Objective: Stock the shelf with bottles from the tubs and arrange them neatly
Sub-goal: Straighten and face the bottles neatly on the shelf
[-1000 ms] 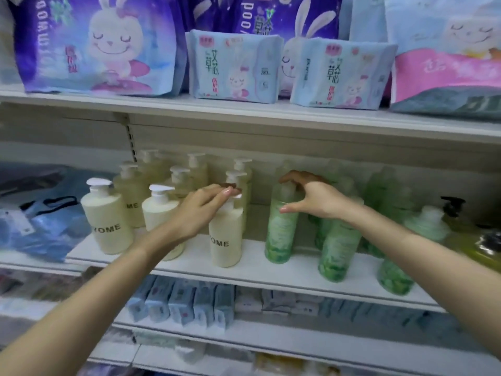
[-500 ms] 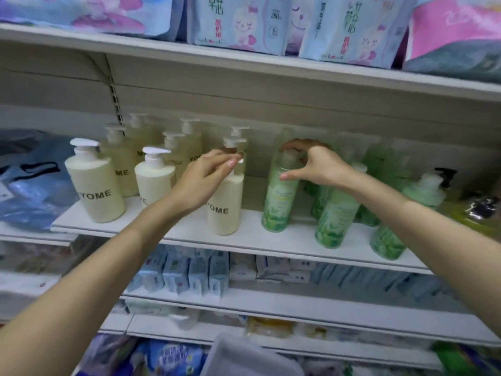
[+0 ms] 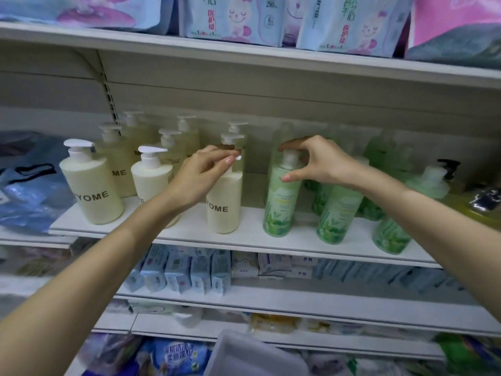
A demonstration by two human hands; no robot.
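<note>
Both arms reach up to the middle shelf [image 3: 252, 240], a white board. The left hand [image 3: 199, 176] is at the top of a cream bottle [image 3: 224, 207], which stands upright near the front edge. Its fingers and thumb are curled in a pinch around the white pump head (the label reads "YOME", with its first letter hidden behind the wrist).

Just to the right, with a small gap between the two, stands a green bottle [image 3: 280, 207] printed with leaves, also upright and close to the front edge. The right hand [image 3: 322, 162] grips its top. The forefinger is hooked over the pump cap and the thumb is pressed against the bottle's shoulder.

More cream pump bottles [image 3: 92, 191] stand in rows to the left and behind. More green bottles [image 3: 339, 213] are crowded to the right, reaching towards the back.

The corner of a pale tub [image 3: 244, 354] shows low down in front of the person, too blurred to see what is inside. Soft packs [image 3: 230, 20] with cartoon rabbits sit on the board above. Small blue boxes [image 3: 189, 270] line the one below, and a blue bag [image 3: 27, 191] lies off to the left.
</note>
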